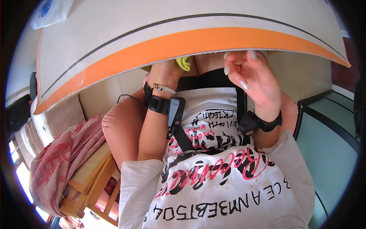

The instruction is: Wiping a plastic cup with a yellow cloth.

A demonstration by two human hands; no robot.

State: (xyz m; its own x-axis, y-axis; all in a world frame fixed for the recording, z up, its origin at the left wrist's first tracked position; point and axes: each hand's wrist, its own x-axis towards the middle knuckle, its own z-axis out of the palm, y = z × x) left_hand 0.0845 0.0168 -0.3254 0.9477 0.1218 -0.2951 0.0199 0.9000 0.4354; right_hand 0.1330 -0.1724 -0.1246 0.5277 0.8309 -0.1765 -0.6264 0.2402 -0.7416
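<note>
My left hand (166,70) reaches beneath the table's front edge, its fingers mostly hidden there. A crumpled yellow-green cloth (184,63) sticks out from that hand, gripped on the thumb side as far as I can see. My right hand (254,78) is raised just at the edge of the table (183,40), palm turned up. Its fingers are loosely bent and apart, and nothing shows between them. The tabletop is white with an orange border and a dark line.
A clear plastic bag with blue print (51,12) lies on the table's far left corner. At my left stands a wooden chair (101,187) draped with a pink patterned cloth (63,160). To my right is a dark-framed, pale green panel (324,141).
</note>
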